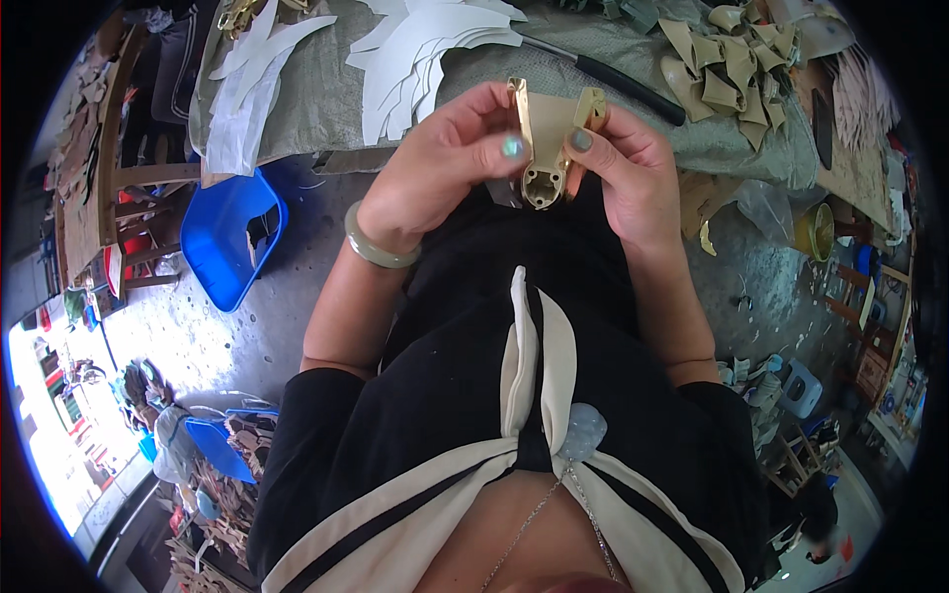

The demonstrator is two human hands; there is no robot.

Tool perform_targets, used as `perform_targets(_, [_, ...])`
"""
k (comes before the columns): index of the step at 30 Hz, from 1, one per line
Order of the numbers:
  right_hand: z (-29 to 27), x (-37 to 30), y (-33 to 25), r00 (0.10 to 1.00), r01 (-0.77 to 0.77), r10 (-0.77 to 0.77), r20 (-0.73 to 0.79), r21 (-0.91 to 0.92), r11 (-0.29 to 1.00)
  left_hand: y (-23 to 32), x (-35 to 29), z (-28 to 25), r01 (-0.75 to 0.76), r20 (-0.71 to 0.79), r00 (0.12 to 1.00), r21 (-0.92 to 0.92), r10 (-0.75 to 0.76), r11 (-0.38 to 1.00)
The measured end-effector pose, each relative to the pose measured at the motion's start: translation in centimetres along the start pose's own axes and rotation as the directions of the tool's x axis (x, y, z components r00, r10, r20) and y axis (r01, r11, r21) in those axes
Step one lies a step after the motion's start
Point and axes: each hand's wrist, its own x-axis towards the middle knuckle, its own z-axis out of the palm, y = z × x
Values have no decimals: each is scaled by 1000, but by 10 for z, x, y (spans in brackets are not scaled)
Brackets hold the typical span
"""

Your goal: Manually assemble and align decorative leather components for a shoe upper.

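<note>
A shiny gold U-shaped piece is held up in front of me over the table's near edge. It has two upright arms and a rounded lower end with small holes; its exact kind I cannot make out. My left hand pinches the left arm between thumb and fingers. On the opposite arm, my right hand is closed with its thumb on the near side. A flat beige surface shows between the two arms; whether it belongs to the gold piece I cannot tell.
Beyond my hands is a cloth-covered table with white cut sheets, white curved strips, a black-handled tool and a pile of beige curved pieces. A blue plastic stool stands at left; a yellow bin is at right.
</note>
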Motion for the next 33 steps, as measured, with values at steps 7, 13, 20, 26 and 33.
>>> perform_targets(7, [4, 7, 9, 996, 34, -41, -85, -84, 996, -8, 3, 3, -1, -109, 994, 128, 15, 992])
perform_targets(13, [-3, 15, 11, 995, -51, 50, -91, -16, 999, -10, 10, 9, 32, -302, 953, 117, 5, 993])
perform_targets(20, [-10, 20, 14, 988, -56, 53, -145, -20, 998, -17, 13, 10, -51, -183, 978, 274, 105, 960])
perform_targets(26, [-11, 20, 9, 990, -70, 71, -119, 15, 997, -13, 18, 8, 7, -168, 986, 4, -7, 1000])
perform_targets(33, [-7, 23, 20, 987, 17, -32, -159, -100, 995, -22, 17, 6, -77, -242, 953, 393, 184, 916])
